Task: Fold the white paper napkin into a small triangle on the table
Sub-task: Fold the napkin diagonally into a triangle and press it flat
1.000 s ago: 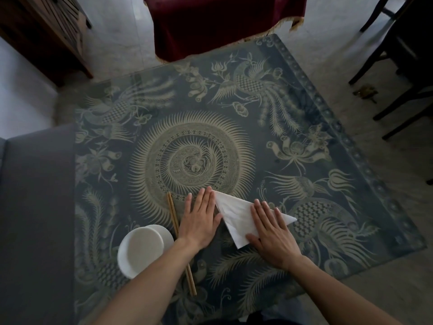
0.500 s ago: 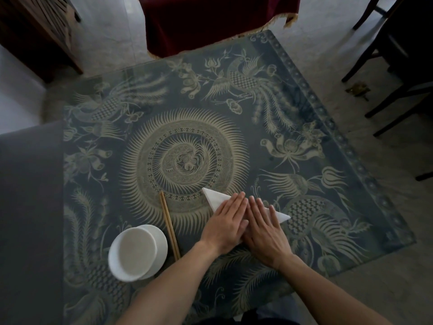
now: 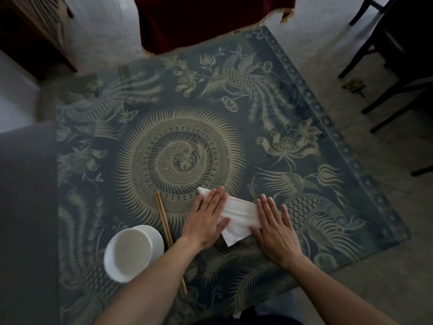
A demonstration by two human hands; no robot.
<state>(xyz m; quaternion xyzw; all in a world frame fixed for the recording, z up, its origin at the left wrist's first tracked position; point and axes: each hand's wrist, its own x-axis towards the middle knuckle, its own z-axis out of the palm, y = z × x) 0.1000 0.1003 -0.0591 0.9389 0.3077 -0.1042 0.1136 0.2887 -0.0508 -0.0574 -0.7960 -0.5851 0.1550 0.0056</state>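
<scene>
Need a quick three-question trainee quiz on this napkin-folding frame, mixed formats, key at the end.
1. True or false: the left hand pinches a raised corner of the white paper napkin.
2. Which lies nearer the pair of wooden chopsticks: A the left hand, B the right hand?
3. What round white thing sits left of the chopsticks on the patterned glass-topped table?

Key: 1 false, both hands press it flat with straight fingers. 2 A. 3 the white bowl on a saucer.

Low in the frame, left hand (image 3: 207, 219) and right hand (image 3: 274, 227) press flat on the folded white napkin (image 3: 239, 215); chopsticks (image 3: 167, 233) and white bowl (image 3: 130, 253) lie lower left.
</scene>
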